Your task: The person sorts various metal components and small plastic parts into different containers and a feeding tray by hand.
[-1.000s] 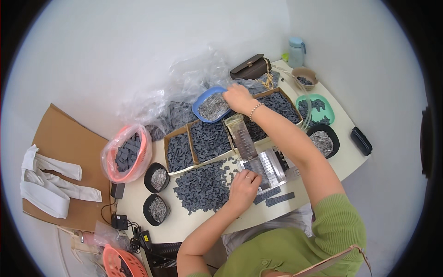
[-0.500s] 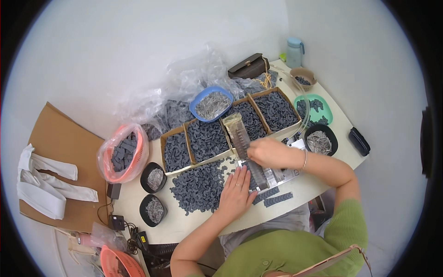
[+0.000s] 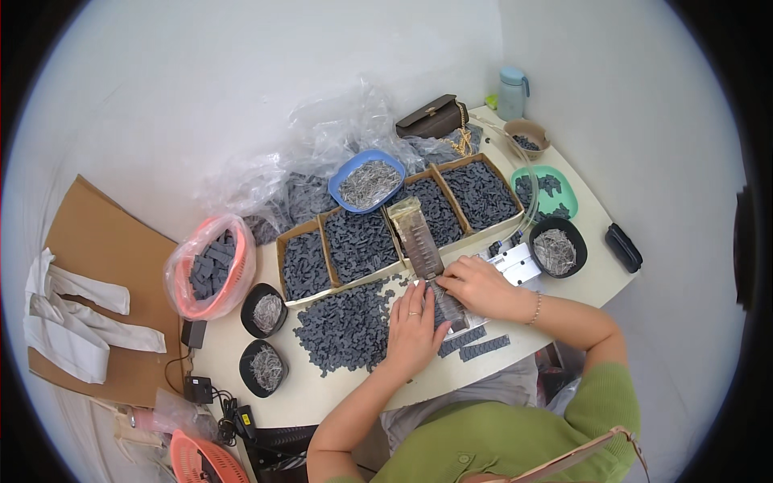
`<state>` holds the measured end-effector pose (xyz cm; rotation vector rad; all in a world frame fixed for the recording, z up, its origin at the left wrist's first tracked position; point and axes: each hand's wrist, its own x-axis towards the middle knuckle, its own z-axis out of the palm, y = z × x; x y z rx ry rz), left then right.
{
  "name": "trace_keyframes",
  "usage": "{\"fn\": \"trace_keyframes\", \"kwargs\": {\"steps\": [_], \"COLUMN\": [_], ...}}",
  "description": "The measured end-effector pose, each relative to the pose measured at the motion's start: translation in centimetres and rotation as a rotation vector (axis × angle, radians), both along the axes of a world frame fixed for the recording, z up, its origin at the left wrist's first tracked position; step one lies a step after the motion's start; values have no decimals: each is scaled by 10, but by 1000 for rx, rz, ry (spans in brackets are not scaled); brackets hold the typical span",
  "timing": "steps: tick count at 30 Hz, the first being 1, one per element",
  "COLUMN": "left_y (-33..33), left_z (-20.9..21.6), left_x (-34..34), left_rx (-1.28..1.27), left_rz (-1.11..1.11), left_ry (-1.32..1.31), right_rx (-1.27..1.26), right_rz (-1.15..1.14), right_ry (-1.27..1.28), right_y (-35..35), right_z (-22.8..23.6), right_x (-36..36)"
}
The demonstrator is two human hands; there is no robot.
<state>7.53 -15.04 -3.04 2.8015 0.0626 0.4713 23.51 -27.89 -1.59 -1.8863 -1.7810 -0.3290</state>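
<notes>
A slotted fixture holding dark grey pieces point(image 3: 450, 307) lies between my two hands on the table. My left hand point(image 3: 411, 336) rests flat along its left side, fingers stretched out. On its far right side my right hand point(image 3: 477, 286) bends over it with fingers pressed together; whatever is at the fingertips is too small to make out. A clear ridged block point(image 3: 417, 235) extends from the fixture toward the boxes. White machine parts point(image 3: 516, 263) with tubing sit right of my right hand. Loose grey clips point(image 3: 342, 330) are heaped left of my left hand. Joined grey strips point(image 3: 485, 348) lie near the front edge.
Divided cardboard boxes point(image 3: 328, 245) of grey clips stand behind. Metal pins fill a blue tray point(image 3: 333, 188) and black bowls point(image 3: 270, 346). A green tray point(image 3: 570, 196), black case point(image 3: 623, 247) and tan bowl point(image 3: 544, 129) stand right. A pink basket point(image 3: 239, 275) stands left.
My right hand has shifted slightly right and lower over the fixture, exposing more of the white machine parts. My left hand has moved slightly up along the fixture's side.
</notes>
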Motion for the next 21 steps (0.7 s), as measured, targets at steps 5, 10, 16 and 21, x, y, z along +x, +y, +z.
{"fn": "trace_keyframes", "kwargs": {"steps": [5,10,16,21], "left_y": [-2,3,-1,-4], "left_z": [3,4,5,6], "left_x": [3,2,-2,-4], "left_rx": [7,-43,-32,38], "left_rz": [5,13,15,3], "left_ry": [-36,-72,-72,-60], "right_rx": [-36,-72,-58,-107], "right_rz": [-21,-49,-86,-63], "right_ry": [-10,19,19,-43], "right_y": [-11,-13,-19,-22], "right_z": [5,10,10,14], "right_x": [2,-3,-1,-2]}}
